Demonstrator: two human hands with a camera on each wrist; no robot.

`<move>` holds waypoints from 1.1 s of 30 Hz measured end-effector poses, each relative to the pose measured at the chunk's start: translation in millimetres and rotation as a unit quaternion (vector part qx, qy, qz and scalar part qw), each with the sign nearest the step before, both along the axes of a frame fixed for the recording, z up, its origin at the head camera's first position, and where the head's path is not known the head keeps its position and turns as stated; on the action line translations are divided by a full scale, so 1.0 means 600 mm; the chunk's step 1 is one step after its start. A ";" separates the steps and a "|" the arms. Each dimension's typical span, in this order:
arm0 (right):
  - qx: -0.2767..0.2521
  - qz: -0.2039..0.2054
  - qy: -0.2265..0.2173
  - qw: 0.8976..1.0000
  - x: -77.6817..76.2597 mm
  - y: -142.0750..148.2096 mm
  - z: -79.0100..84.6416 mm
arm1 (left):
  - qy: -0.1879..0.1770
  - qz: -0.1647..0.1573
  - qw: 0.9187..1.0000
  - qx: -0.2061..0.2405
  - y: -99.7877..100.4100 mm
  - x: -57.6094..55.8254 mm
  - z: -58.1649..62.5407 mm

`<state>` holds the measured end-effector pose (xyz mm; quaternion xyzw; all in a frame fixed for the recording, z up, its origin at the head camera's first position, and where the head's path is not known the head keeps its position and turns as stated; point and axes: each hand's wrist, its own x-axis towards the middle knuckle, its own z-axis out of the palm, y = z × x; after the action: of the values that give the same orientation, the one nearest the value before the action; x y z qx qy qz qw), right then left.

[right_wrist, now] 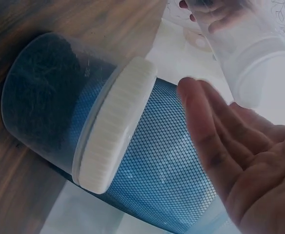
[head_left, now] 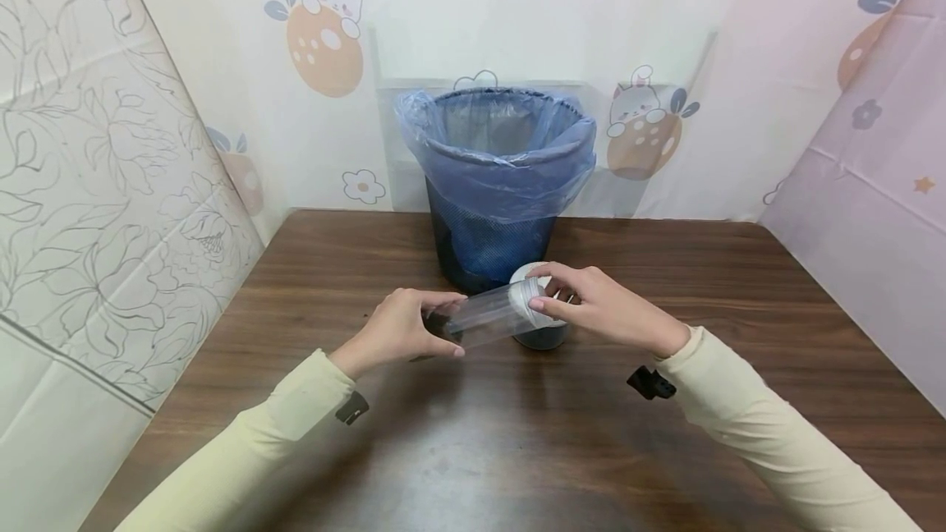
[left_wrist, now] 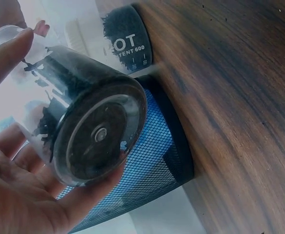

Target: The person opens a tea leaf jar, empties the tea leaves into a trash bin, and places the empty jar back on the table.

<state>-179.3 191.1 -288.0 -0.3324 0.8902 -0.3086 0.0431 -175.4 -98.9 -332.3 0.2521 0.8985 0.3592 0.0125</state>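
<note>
- Brown wood surface (head_left: 665, 433), cartoon-print curtains behind.
- Mesh bin (head_left: 493, 187) with blue liner stands at the back.
- A capped jar (head_left: 543, 333) stands before it.
- Left hand (head_left: 395, 331) grasps the clear jar's (head_left: 484, 318) base, held sideways above the surface; right hand (head_left: 602, 306) pinches its white cap (head_left: 534, 295).
- Risk: dark leaves could spill once uncapped while tilted.

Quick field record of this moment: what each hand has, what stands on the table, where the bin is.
left hand: grips base end of clear jar, held on its side
right hand: fingers curled on the jar's white lid
jar contents: dark loose bits at base end
second jar: upright on table, white lid on
bin: mesh, blue liner, behind jars
</note>
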 end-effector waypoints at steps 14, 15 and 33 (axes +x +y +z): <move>-0.035 0.026 0.031 0.999 0.010 -0.001 -0.007 | -0.002 0.009 1.000 -0.008 -0.002 0.008 -0.003; -0.029 0.011 0.021 0.999 0.011 -0.002 -0.007 | -0.001 0.010 1.000 -0.007 -0.001 0.008 -0.003; -0.023 0.034 0.018 0.999 0.013 -0.005 -0.007 | 0.008 0.007 1.000 -0.010 -0.008 0.013 -0.002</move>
<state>-171.6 187.9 -292.4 -0.3694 0.8716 -0.3210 0.0299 -167.8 -103.7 -333.3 0.2483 0.9037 0.3487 0.0052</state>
